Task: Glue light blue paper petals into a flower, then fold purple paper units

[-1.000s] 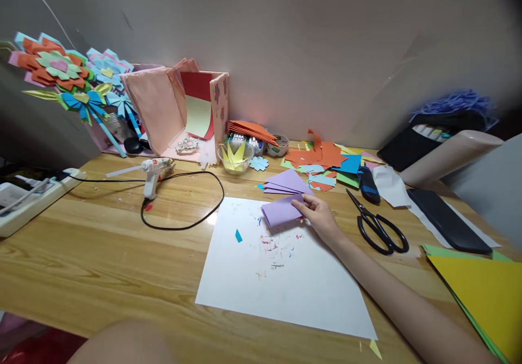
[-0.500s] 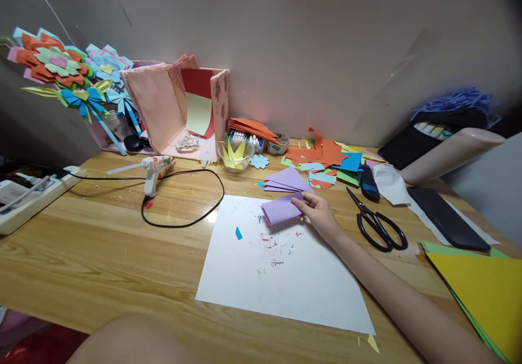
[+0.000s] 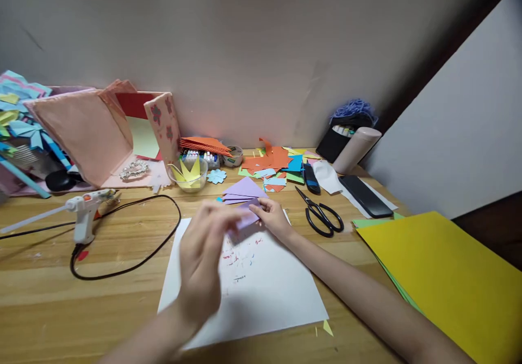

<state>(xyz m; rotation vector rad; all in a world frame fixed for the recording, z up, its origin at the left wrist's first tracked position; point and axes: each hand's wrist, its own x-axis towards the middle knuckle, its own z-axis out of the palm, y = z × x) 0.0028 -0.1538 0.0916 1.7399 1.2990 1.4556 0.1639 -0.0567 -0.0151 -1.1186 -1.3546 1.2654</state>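
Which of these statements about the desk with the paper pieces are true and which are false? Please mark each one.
1. The right hand touches a folded purple paper. True.
2. The black scissors lie to the left of the white sheet. False: they lie to its right, on the wooden desk.
3. The glue gun lies on the desk, with its black cord curving beside it. True.
4. The left hand holds the scissors. False: it is blurred above the white sheet, apart from the scissors.
5. A large yellow paper lies at the right side of the desk. True.
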